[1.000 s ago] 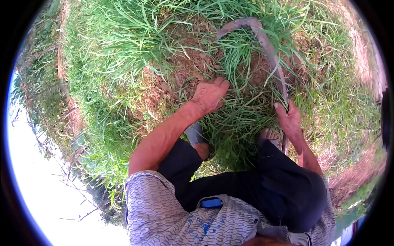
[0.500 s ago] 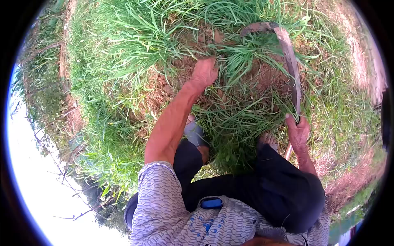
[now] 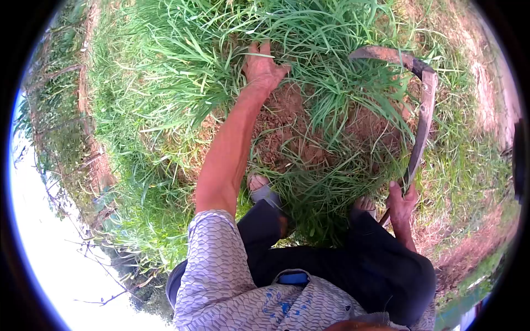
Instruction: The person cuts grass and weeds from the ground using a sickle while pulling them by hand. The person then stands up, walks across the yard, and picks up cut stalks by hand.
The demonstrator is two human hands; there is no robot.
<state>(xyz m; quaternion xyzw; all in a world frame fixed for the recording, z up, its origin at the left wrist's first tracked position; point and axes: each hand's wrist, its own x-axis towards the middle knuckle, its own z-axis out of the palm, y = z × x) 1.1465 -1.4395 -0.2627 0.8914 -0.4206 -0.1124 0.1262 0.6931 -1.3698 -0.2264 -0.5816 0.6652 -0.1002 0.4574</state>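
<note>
My left hand (image 3: 264, 71) reaches forward among tufts of long green grass (image 3: 190, 60), its fingers spread and the tips partly hidden by blades. Bare reddish soil (image 3: 284, 113) lies just below that hand. On the right, my right hand (image 3: 402, 204) is wrapped around the wooden handle of a sickle (image 3: 426, 107). The sickle's curved, dark blade points left, over a separate clump of grass (image 3: 337, 91) between my hands.
Loose cut-looking blades (image 3: 326, 182) are strewn over the ground in front of my feet. One foot (image 3: 258, 182) rests left of them, the other foot (image 3: 364, 205) right. Thin bare branches (image 3: 105, 265) and brush stand at the far left.
My left hand has moved forward and a little left, and its closed fingers have spread. The sickle and my right hand have shifted toward me, with the blade swinging right.
</note>
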